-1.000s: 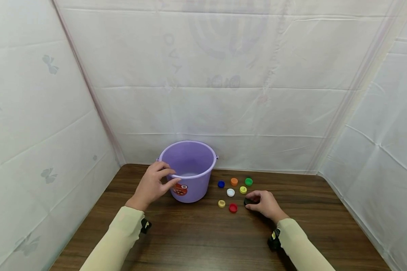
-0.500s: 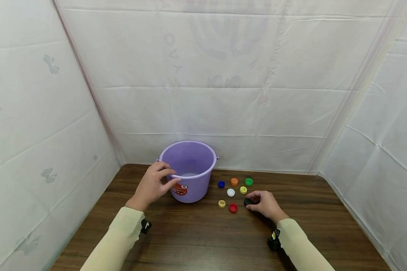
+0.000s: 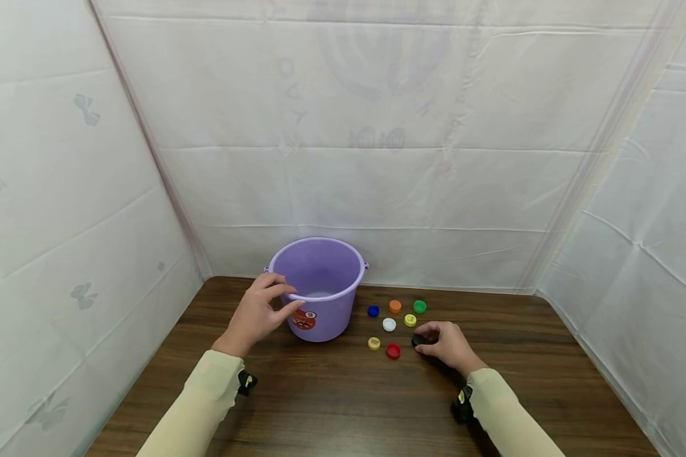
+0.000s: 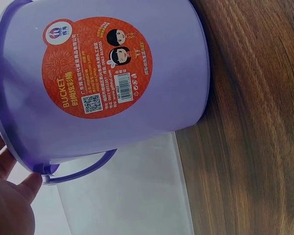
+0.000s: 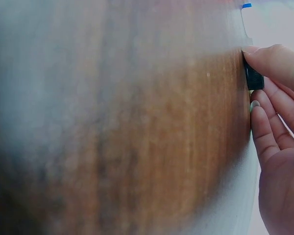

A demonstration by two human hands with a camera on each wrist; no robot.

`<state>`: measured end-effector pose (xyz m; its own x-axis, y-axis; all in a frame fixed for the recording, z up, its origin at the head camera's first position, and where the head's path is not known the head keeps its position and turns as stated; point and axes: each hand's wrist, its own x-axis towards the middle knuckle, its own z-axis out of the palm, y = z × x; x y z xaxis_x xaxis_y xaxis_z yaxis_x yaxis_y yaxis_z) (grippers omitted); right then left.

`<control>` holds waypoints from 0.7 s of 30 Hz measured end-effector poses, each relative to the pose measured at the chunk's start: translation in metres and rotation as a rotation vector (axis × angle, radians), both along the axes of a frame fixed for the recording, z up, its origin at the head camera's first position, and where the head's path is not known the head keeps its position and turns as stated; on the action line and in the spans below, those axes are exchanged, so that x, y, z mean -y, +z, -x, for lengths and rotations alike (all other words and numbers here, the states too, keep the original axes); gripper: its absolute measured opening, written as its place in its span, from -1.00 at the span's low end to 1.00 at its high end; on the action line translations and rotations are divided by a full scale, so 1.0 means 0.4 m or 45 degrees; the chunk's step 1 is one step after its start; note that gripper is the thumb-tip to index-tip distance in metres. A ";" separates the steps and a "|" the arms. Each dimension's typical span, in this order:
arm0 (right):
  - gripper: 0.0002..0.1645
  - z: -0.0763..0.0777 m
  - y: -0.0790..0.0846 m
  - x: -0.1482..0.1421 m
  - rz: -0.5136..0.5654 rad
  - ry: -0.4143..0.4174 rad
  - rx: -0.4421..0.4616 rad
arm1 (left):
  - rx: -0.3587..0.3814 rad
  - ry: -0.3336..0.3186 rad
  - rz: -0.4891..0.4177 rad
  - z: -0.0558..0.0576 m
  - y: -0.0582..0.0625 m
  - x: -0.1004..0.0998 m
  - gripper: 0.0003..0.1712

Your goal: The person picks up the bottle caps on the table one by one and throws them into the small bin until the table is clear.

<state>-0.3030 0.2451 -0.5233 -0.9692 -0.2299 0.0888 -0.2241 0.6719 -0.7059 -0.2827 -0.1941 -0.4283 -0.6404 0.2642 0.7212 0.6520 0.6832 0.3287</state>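
Observation:
A purple bucket (image 3: 326,317) stands upright on the table, a red label (image 4: 98,68) on its side. My left hand (image 3: 257,311) grips its near-left rim, thumb outside and fingers over the edge. To the right of the bucket, my right hand (image 3: 448,346) pinches a black bottle cap (image 5: 253,73) between thumb and fingers, low at the table top. Loose caps lie left of and beyond that hand: red (image 3: 393,350), pale yellow (image 3: 374,343), white (image 3: 389,324), bright yellow (image 3: 410,320), blue (image 3: 373,310), orange (image 3: 395,306) and green (image 3: 420,306).
The dark wooden table (image 3: 343,406) backs onto a white sheet (image 3: 377,190), with more sheeting at both sides. The bucket's handle (image 4: 83,171) hangs down at its side. Black cameras are strapped to both wrists.

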 end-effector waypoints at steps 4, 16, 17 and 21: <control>-0.68 0.001 -0.001 -0.001 0.000 0.002 -0.003 | 0.007 -0.002 -0.003 0.001 -0.001 0.000 -0.75; -0.67 0.004 0.000 -0.002 0.009 0.004 0.005 | 0.018 0.010 0.019 -0.002 0.009 -0.002 -0.73; -0.67 0.003 0.000 -0.002 0.010 0.003 0.005 | 0.022 0.011 0.019 -0.003 0.009 -0.002 -0.73; -0.67 0.003 -0.002 -0.003 0.006 -0.003 0.005 | 0.044 0.012 0.016 -0.004 0.009 -0.003 -0.73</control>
<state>-0.3043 0.2463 -0.5243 -0.9701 -0.2271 0.0858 -0.2195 0.6694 -0.7097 -0.2811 -0.1930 -0.4248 -0.6674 0.2665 0.6954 0.6338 0.6936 0.3425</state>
